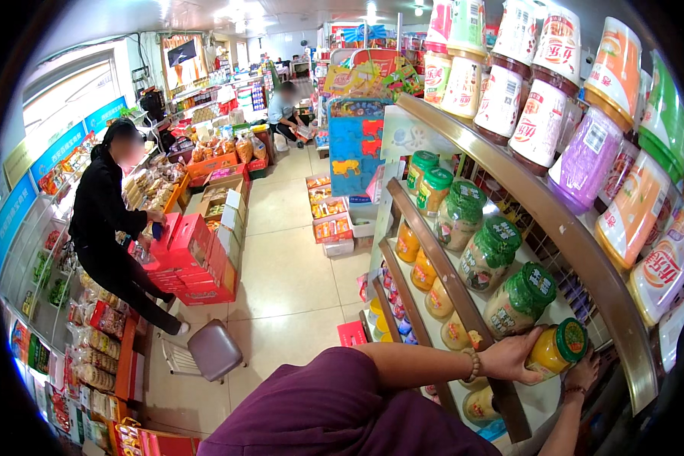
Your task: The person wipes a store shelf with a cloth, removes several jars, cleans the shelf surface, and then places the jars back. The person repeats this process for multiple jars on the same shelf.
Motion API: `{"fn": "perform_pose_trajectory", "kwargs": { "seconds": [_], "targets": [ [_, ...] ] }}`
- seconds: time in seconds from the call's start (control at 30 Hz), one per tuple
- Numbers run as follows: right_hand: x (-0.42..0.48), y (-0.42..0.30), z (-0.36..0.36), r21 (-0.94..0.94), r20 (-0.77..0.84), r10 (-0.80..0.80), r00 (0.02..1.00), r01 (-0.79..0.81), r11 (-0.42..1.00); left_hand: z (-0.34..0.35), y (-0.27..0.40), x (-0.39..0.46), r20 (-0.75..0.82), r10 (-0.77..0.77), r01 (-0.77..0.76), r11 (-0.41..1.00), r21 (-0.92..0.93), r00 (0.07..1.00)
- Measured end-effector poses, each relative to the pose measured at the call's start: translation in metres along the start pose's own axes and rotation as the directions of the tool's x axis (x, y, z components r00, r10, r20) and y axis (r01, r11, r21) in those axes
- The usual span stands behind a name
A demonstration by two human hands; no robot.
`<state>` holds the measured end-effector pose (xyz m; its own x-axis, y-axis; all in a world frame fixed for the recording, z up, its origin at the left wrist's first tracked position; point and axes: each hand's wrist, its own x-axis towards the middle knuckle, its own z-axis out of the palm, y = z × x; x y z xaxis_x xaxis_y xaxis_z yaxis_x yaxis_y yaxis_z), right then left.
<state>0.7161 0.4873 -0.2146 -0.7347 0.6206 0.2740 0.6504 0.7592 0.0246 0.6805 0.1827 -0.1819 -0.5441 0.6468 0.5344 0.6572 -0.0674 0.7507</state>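
A glass jar of yellow fruit with a green lid (557, 349) is tilted over the lower right end of the shelf. My left hand (510, 354), with a beaded bracelet at the wrist, grips the jar's near side between thumb and fingers. Just to the right of the jar is my right hand (582, 370), partly behind it; whether its fingers touch the glass I cannot tell. Beside the held jar on the same shelf stands a green-lidded jar with pale contents (520, 299), and more such jars line up behind it.
Above the jars, a brown-edged shelf (524, 165) carries stacked paper cups. Lower shelves hold orange and yellow jars (423, 271). A chair (214, 349) stands on the tiled floor. One person stands by red boxes (196, 251); another crouches far down the aisle. Snack boxes (332, 227) lie near the display.
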Motion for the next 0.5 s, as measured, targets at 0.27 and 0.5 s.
{"fn": "perform_pose_trajectory", "kwargs": {
  "seconds": [0.27,0.5],
  "targets": [
    [0.012,-0.004,-0.009,-0.158,0.125,0.028,0.992,-0.008,0.987,-0.004,0.007,0.0,-0.004,-0.027,0.027,1.0,0.008,1.0],
    [0.0,-0.018,-0.031,-0.155,0.175,0.122,0.977,-0.095,0.983,-0.004,0.004,0.0,0.055,-0.071,0.07,0.997,0.019,0.996]
  ]
}}
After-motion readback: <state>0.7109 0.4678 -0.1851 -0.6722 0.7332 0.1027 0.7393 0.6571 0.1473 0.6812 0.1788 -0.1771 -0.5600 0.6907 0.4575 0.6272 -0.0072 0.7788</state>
